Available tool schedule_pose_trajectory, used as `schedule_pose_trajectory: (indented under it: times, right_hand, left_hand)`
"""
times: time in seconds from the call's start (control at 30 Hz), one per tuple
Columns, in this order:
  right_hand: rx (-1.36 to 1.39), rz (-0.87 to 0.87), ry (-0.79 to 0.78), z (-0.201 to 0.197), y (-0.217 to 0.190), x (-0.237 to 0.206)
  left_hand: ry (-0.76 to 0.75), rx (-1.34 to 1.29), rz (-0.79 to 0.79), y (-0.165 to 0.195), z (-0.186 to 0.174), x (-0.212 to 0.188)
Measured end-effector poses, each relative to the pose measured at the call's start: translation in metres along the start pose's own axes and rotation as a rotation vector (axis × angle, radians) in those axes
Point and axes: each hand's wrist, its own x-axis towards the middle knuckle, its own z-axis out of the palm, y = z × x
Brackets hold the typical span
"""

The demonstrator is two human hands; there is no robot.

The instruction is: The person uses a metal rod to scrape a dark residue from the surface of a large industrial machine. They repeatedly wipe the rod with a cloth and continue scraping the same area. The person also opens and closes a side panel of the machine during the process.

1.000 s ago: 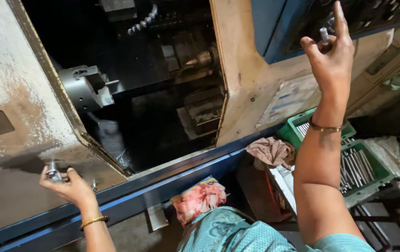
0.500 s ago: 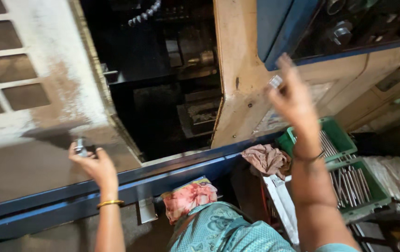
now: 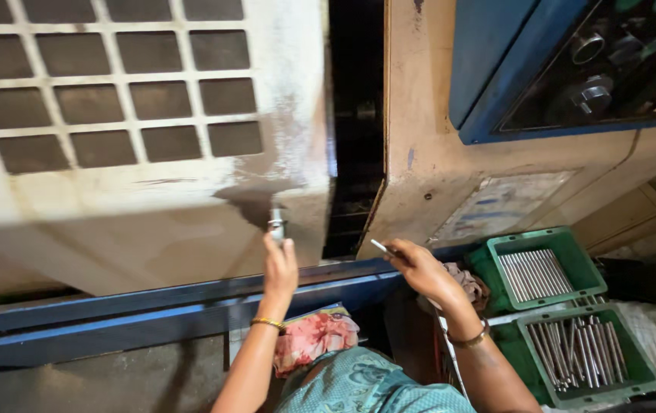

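Here, door handle (image 3: 276,224) above left hand (image 3: 280,268)

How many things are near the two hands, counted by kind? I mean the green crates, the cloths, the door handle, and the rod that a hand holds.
Green crates of metal rods: 2, upper and lower
Cloths: 2, pink patterned and dull pink rag
Door handle, held by left hand: 1
Thin metal rod, held by right hand: 1
Total: 6
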Motion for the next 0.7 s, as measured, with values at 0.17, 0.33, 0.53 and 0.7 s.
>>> schedule_pose_trajectory:
  times: [0.17, 0.33, 0.53, 0.7]
  right_hand:
    - [0.068, -0.053, 0.097, -0.012, -0.038, -0.015]
    - [0.043, -0.378, 0.308, -0.082, -0.118, -0.064]
    - [-0.053, -1.448, 1.098, -0.114, -0.189, -0.105]
    - [-0.179, -0.934, 0.965, -0.023, -0.152, -0.065]
  left_hand:
    - [-0.061, 0.006, 0.175, 0.007, 0.049, -0.001]
    - [-0.129, 0.026, 0.25, 0.017, 0.081, -0.003]
    - [-0.249, 0.115, 0.262, 0.016, 0.066, -0.018]
    - [-0.285, 0.208, 0.401, 0.015, 0.005, -0.06]
